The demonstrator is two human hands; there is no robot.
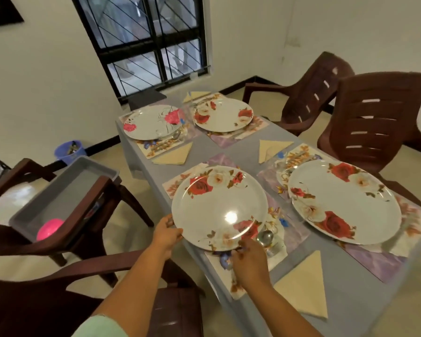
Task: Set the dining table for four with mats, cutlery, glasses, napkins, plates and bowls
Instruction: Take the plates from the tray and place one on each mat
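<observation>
A white plate with red roses [216, 205] lies on the near-left floral mat [253, 263]. My left hand [167, 235] grips its left rim and my right hand [249, 261] holds its near rim. A spoon [265, 237] and a glass show just past the plate's near-right edge. Three other flowered plates sit on mats: near right [343, 203], far right [223, 114], far left [152, 122]. Folded cream napkins lie by the settings, one at the near right [304, 288], one at the centre left [174, 155], one at the centre right [270, 148].
A grey cloth covers the table [229, 144]. Brown plastic chairs stand on the right [372, 122] and at the left [58, 239]. A grey tub [66, 190] with a pink bowl [49, 228] rests on the left chair. A blue basket [69, 150] sits on the floor.
</observation>
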